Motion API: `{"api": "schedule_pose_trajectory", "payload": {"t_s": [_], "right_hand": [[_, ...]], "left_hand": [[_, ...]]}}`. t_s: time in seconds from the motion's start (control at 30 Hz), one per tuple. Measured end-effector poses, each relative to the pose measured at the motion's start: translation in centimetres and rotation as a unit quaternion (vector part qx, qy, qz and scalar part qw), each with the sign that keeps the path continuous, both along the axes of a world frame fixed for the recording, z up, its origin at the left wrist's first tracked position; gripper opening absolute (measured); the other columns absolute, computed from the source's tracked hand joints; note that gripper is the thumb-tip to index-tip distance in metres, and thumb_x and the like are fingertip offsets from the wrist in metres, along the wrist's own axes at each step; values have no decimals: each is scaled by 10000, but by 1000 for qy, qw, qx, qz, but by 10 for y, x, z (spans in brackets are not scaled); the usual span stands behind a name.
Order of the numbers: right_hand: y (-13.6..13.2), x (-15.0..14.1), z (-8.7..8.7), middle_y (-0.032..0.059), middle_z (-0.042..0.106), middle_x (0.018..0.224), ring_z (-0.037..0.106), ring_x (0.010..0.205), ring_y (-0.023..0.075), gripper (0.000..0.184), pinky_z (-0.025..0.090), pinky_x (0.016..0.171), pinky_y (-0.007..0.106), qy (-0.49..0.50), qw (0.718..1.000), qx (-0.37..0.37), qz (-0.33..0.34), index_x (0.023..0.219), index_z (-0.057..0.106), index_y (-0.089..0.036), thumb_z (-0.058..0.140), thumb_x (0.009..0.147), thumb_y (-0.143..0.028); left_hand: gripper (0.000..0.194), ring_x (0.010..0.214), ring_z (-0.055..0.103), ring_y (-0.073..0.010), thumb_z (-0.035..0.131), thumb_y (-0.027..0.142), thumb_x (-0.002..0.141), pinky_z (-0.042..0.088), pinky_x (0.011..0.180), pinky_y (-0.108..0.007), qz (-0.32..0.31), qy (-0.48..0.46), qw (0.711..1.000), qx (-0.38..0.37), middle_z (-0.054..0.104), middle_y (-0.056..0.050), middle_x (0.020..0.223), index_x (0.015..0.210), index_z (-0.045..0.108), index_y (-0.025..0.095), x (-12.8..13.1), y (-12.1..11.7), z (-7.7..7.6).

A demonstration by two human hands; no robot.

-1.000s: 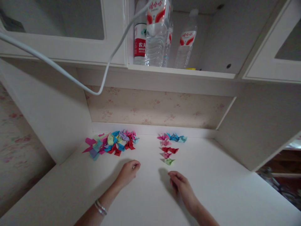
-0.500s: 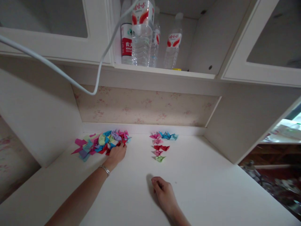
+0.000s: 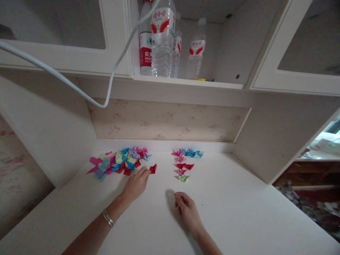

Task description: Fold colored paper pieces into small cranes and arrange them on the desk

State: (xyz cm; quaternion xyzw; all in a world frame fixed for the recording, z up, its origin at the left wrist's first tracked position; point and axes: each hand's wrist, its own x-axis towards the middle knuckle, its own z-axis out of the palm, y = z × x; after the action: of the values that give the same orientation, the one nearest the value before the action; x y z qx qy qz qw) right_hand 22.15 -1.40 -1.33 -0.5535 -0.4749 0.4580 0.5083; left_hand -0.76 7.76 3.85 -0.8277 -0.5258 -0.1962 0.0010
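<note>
Between the fingertips of my left hand [image 3: 136, 184] is a red paper crane [image 3: 153, 169], held just right of a colourful pile of folded paper cranes [image 3: 117, 163]. A silver bracelet circles that wrist. My right hand [image 3: 187, 210] hovers low over the white tabletop, its fingers curled together and nothing seen in them. Beyond it, several cranes stand in small groups: a light green crane [image 3: 183, 178] nearest, pink and red cranes [image 3: 185, 166] behind it, and blue cranes [image 3: 190, 152] along the back edge.
A white cable [image 3: 106, 95] hangs across the upper left. Above the desk, an open cabinet shelf [image 3: 186, 80] holds several clear plastic bottles [image 3: 162, 53]. Side panels [image 3: 281, 131] flank the white desk [image 3: 225, 212], with a floral back wall [image 3: 164, 120] behind.
My left hand has come away from the pile toward me and slightly right, bringing a red crane with it. My right hand has shifted only a little. The view has moved slightly.
</note>
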Motion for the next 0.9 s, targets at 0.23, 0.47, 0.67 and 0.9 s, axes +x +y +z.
{"api": "schedule_pose_trajectory", "payload": {"t_s": [0.23,0.47,0.67,0.9], "right_hand": [[11,-42,29,-31,474,647,403,492,102,416,332,439,217,103,992,64,19,1123,590,-215,544,827,-503],[8,-64,16,-26,459,565,354,445,89,355,268,419,220,97,992,73,18,787,667,-170,566,811,-509],[4,-63,4,-24,493,536,390,417,86,392,270,409,214,126,991,28,15,868,645,-142,578,800,-523],[3,-67,3,-15,522,547,403,389,79,394,268,389,211,140,990,15,2,846,636,-136,607,778,-523]], "left_hand": [[305,886,593,-161,358,239,919,450,814,-235,-103,-244,959,-98,639,-56,962,976,658,235,5,-68,14],[322,631,572,-131,482,421,867,451,572,-224,-33,-416,892,-173,665,-64,901,1025,648,194,5,-76,-13],[497,459,478,-70,570,525,770,345,385,-193,56,-557,799,-219,649,-84,951,1088,574,144,12,-71,-35],[537,403,413,-89,578,561,748,289,379,-183,66,-528,797,-286,467,53,453,1044,633,116,9,-78,-37]]}}
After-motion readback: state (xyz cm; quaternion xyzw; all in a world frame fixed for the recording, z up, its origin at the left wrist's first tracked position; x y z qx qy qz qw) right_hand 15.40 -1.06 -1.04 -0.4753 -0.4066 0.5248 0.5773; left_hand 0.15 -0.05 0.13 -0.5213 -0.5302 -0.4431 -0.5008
